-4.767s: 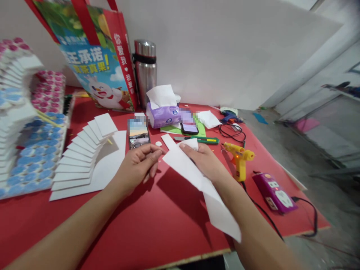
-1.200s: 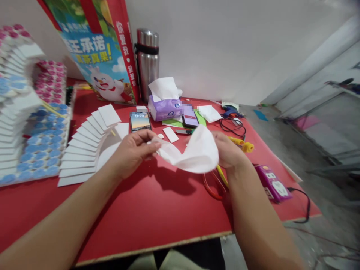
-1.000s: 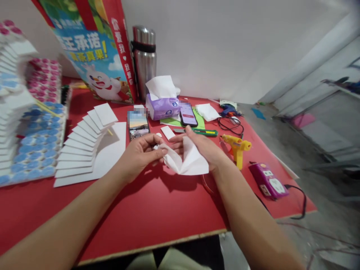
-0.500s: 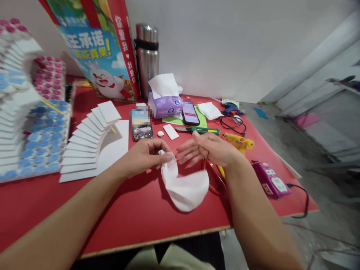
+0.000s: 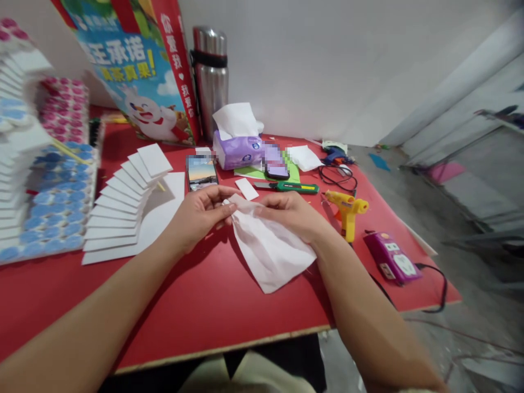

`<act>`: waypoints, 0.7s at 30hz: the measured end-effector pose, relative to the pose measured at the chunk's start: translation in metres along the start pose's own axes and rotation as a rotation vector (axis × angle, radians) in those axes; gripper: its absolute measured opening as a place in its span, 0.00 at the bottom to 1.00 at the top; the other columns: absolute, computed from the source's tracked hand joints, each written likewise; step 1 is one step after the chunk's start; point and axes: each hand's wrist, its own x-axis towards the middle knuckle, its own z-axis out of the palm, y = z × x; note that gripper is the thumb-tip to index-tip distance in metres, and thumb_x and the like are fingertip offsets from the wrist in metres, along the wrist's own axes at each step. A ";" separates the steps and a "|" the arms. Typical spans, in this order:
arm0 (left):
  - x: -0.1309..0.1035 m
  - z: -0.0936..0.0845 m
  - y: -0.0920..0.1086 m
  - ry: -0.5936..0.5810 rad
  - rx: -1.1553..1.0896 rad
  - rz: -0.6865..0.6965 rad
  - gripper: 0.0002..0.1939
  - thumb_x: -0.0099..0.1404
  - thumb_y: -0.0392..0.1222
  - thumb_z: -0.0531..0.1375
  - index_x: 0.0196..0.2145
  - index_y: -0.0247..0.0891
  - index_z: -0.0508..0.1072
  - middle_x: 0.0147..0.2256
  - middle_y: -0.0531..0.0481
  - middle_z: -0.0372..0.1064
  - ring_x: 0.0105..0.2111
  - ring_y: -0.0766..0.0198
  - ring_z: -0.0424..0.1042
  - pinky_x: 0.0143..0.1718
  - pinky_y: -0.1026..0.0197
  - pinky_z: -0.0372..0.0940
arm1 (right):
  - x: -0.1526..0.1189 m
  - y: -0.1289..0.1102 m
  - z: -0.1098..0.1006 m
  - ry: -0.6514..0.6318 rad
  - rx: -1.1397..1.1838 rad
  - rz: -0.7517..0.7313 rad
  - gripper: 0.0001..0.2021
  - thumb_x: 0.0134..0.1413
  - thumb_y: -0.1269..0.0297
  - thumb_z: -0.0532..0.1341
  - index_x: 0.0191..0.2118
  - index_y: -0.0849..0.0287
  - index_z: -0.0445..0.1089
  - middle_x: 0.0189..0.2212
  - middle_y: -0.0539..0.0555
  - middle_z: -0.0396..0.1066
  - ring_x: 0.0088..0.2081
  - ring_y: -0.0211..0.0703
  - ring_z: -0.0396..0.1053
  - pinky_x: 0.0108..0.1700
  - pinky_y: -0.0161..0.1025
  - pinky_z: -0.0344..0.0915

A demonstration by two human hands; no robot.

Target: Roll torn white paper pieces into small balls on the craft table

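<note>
A thin white tissue hangs between my hands over the red table, its lower end fanned out toward me. My left hand pinches its upper left corner between thumb and fingers. Along the top edge, my right hand is closed on the tissue, with some fingertips hidden behind it. Just beyond my hands lie a small white rectangular piece and a green utility knife with its blade out.
A fan-shaped stack of white boards stands on the left. Behind are a purple tissue pack, a steel thermos and phones. To the right are a yellow glue gun and a purple power socket box with a cable.
My right hand, open and beside the tissue before, has closed on its top edge. The tissue has gone from a curled strip to a wider, spread sheet.
</note>
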 end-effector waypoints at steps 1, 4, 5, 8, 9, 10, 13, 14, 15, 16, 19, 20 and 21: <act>0.000 0.000 0.001 0.010 0.020 -0.011 0.20 0.60 0.44 0.70 0.48 0.34 0.77 0.24 0.53 0.71 0.20 0.70 0.66 0.20 0.68 0.60 | 0.001 0.001 -0.002 0.047 -0.022 -0.040 0.12 0.54 0.58 0.69 0.37 0.62 0.76 0.32 0.52 0.75 0.31 0.38 0.69 0.32 0.34 0.63; 0.001 0.002 0.002 0.030 0.026 -0.045 0.21 0.58 0.43 0.70 0.48 0.32 0.75 0.23 0.53 0.72 0.19 0.68 0.67 0.21 0.67 0.62 | 0.003 0.001 -0.005 0.105 -0.074 -0.143 0.09 0.56 0.60 0.66 0.37 0.61 0.71 0.31 0.51 0.72 0.31 0.37 0.67 0.33 0.34 0.62; 0.001 0.002 0.002 0.026 0.027 -0.059 0.21 0.58 0.43 0.70 0.47 0.32 0.75 0.23 0.53 0.72 0.19 0.68 0.68 0.21 0.66 0.63 | 0.002 0.000 -0.006 0.104 -0.088 -0.163 0.09 0.58 0.60 0.65 0.37 0.60 0.70 0.31 0.50 0.71 0.31 0.36 0.66 0.33 0.34 0.61; 0.001 0.000 0.001 0.021 0.028 -0.093 0.19 0.57 0.44 0.70 0.44 0.33 0.76 0.22 0.55 0.70 0.17 0.70 0.65 0.18 0.68 0.59 | 0.000 -0.004 -0.011 0.104 -0.139 -0.207 0.09 0.61 0.59 0.63 0.39 0.60 0.68 0.28 0.48 0.68 0.27 0.34 0.62 0.29 0.33 0.56; 0.001 -0.001 0.000 0.021 0.036 -0.098 0.16 0.58 0.44 0.70 0.42 0.34 0.76 0.21 0.56 0.68 0.16 0.71 0.62 0.16 0.69 0.56 | -0.001 -0.006 -0.012 0.112 -0.149 -0.218 0.08 0.62 0.60 0.62 0.40 0.59 0.67 0.27 0.47 0.67 0.26 0.34 0.61 0.28 0.33 0.55; 0.001 -0.002 -0.001 0.017 0.049 -0.097 0.14 0.59 0.44 0.69 0.40 0.35 0.75 0.20 0.57 0.66 0.15 0.73 0.59 0.15 0.70 0.52 | -0.003 -0.008 -0.013 0.122 -0.151 -0.226 0.08 0.63 0.60 0.61 0.40 0.59 0.67 0.27 0.47 0.66 0.26 0.34 0.60 0.28 0.33 0.54; 0.001 -0.003 -0.004 -0.019 0.058 -0.066 0.10 0.65 0.46 0.66 0.35 0.38 0.70 0.19 0.59 0.63 0.15 0.75 0.58 0.15 0.72 0.50 | -0.007 -0.014 -0.015 0.154 -0.141 -0.234 0.08 0.64 0.60 0.61 0.41 0.59 0.68 0.28 0.47 0.67 0.26 0.33 0.61 0.28 0.32 0.55; 0.001 -0.002 -0.005 -0.033 0.041 -0.054 0.10 0.66 0.46 0.65 0.35 0.39 0.69 0.20 0.60 0.63 0.16 0.74 0.60 0.16 0.72 0.52 | -0.008 -0.016 -0.015 0.151 -0.144 -0.228 0.08 0.63 0.59 0.63 0.41 0.59 0.69 0.29 0.48 0.69 0.27 0.34 0.62 0.29 0.32 0.57; 0.001 -0.002 -0.005 -0.043 0.021 -0.042 0.10 0.67 0.46 0.64 0.36 0.40 0.67 0.21 0.60 0.63 0.16 0.73 0.61 0.16 0.72 0.54 | -0.009 -0.018 -0.015 0.141 -0.150 -0.219 0.10 0.60 0.59 0.65 0.42 0.59 0.70 0.32 0.49 0.71 0.29 0.34 0.64 0.30 0.32 0.59; 0.001 -0.001 -0.006 -0.051 0.008 -0.029 0.10 0.68 0.46 0.63 0.36 0.41 0.66 0.21 0.61 0.63 0.16 0.73 0.63 0.17 0.72 0.56 | -0.009 -0.019 -0.016 0.128 -0.153 -0.209 0.13 0.56 0.59 0.69 0.43 0.60 0.72 0.35 0.50 0.73 0.31 0.35 0.66 0.31 0.32 0.61; 0.002 -0.001 -0.006 -0.062 0.023 0.015 0.09 0.69 0.46 0.62 0.38 0.41 0.66 0.19 0.62 0.61 0.15 0.73 0.60 0.17 0.71 0.55 | -0.009 -0.018 -0.018 0.082 -0.113 -0.174 0.22 0.44 0.64 0.75 0.48 0.60 0.76 0.40 0.51 0.77 0.34 0.38 0.71 0.34 0.33 0.65; 0.002 -0.002 -0.006 -0.056 0.009 0.030 0.09 0.69 0.45 0.63 0.38 0.40 0.67 0.19 0.61 0.61 0.15 0.73 0.60 0.17 0.71 0.54 | -0.008 -0.016 -0.020 0.069 -0.076 -0.160 0.22 0.44 0.65 0.75 0.48 0.59 0.77 0.40 0.51 0.78 0.34 0.38 0.72 0.34 0.34 0.66; 0.003 -0.003 -0.006 -0.047 -0.021 0.043 0.08 0.68 0.44 0.64 0.39 0.40 0.68 0.19 0.61 0.62 0.15 0.74 0.60 0.17 0.72 0.53 | -0.008 -0.013 -0.023 0.059 -0.038 -0.144 0.20 0.45 0.65 0.74 0.47 0.59 0.79 0.38 0.51 0.79 0.33 0.39 0.72 0.33 0.34 0.66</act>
